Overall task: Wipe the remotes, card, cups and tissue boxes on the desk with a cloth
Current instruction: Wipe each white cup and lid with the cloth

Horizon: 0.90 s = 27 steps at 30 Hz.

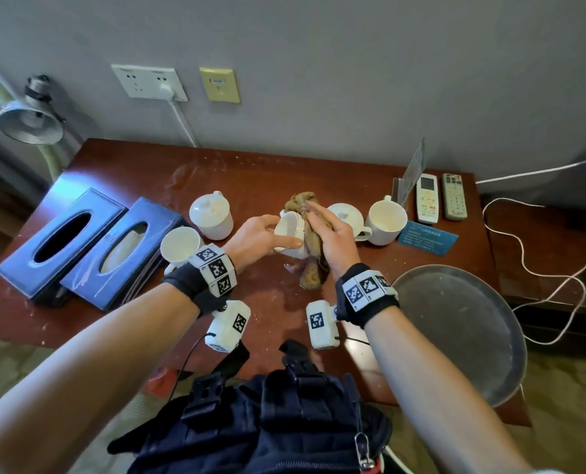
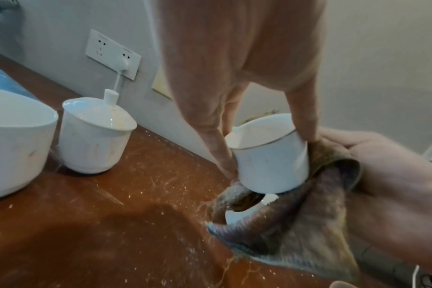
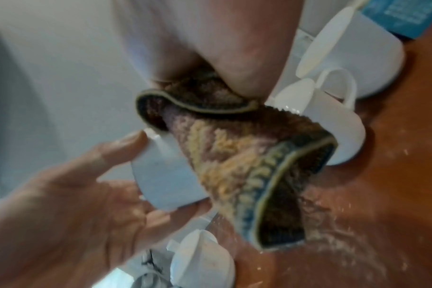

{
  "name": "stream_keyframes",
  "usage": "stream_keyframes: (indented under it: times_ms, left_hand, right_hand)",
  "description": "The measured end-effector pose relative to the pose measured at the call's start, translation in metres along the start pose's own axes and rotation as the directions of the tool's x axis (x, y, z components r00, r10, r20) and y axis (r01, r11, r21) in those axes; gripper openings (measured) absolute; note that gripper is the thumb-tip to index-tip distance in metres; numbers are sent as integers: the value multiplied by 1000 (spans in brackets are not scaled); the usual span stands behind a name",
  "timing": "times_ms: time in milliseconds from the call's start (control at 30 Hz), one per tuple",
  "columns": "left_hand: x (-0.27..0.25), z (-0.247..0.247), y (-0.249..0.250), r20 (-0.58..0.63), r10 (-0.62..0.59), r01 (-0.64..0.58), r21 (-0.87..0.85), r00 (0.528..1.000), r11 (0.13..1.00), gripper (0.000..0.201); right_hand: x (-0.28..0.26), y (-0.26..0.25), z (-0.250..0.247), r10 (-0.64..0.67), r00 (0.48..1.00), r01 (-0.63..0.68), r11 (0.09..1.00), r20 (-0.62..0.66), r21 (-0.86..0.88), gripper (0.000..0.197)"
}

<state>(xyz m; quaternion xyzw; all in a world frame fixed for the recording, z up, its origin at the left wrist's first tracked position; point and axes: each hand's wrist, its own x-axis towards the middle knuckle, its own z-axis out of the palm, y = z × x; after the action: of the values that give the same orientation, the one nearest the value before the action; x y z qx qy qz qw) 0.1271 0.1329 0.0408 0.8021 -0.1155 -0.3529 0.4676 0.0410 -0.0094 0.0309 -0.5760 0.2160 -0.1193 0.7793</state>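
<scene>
Where hands point(image 1: 295, 237) work, crowding cups point(image 1: 385, 218)

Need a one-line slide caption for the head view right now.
Left hand holds a tilted white cup over the desk while the right hand presses a brown cloth against it.

Desk lamp point(image 1: 28, 119), round metal tray point(image 1: 462, 331)

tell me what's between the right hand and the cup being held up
The cloth: the right hand presses it against the side of the cup, which the left hand grips. The head and left wrist views show this best.
</scene>
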Motion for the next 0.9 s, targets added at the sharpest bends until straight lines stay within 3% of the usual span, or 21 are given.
stream_keyframes:
  times_ms: [100, 200, 233, 333, 433, 500, 600, 733, 900]
  left_hand:
    - [-5, -4, 6, 26, -2, 4, -57, 1000, 998, 42]
    - [-9, -3, 14, 38, 15, -13, -41, 999, 999, 32]
    - [-9, -1, 15, 21, 32, -33, 23, 999, 999, 36]
    - [-5, 5, 13, -12, 105, -100, 230, 994, 968, 74]
    - [-7, 14, 9, -5, 172, -160, 351, 985, 923, 67]
    - [-8, 17, 6, -36, 189, -165, 342, 981, 925, 67]
    - [-7, 16, 6, -90, 173, -150, 224, 981, 963, 83]
    - [-2, 8, 4, -146, 123, -110, 97, 981, 989, 72]
    - [-7, 12, 3, -63, 158, -143, 199, 985, 970, 93]
  right_hand:
    - [-10, -6, -10, -101, 975, 136, 975, 197, -174, 29]
    - [-14, -8, -18, -124, 952, 189, 957, 280, -222, 32]
    - [-13, -7, -19, -117, 954, 178, 962, 276, -207, 32]
    - [-7, -6, -15, -73, 983, 98, 985, 171, -140, 27]
    - [5, -8, -16, 29, 999, -25, 994, 42, -104, 21]
    - [10, -8, -20, 40, 997, -32, 990, 60, -134, 22]
    - [6, -16, -24, -49, 991, 67, 987, 121, -149, 23]
    - [-5, -17, -34, -139, 970, 183, 957, 197, -226, 25]
    - [2, -12, -32, -32, 998, 44, 962, 51, -270, 27]
